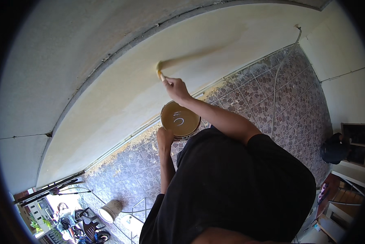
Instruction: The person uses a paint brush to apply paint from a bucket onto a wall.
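The right hand [176, 87] reaches up with its grip closed around the handle of a paintbrush [159, 70], whose bristles press against the cream-painted wall band [121, 97] — a darker wet streak trails off to the right of them. Below it, the left hand [165, 137] has its grip on the rim of a round paint pot [180, 120] holding tan paint, held in front of the patterned stone cladding [272, 105]. A pale bucket [110, 210] stands lower left.

A grey concrete ceiling [68, 61] meets the stone-patterned tile cladding [272, 105]; a white plastic bucket [110, 210] and parked motorbikes [82, 227] sit below.
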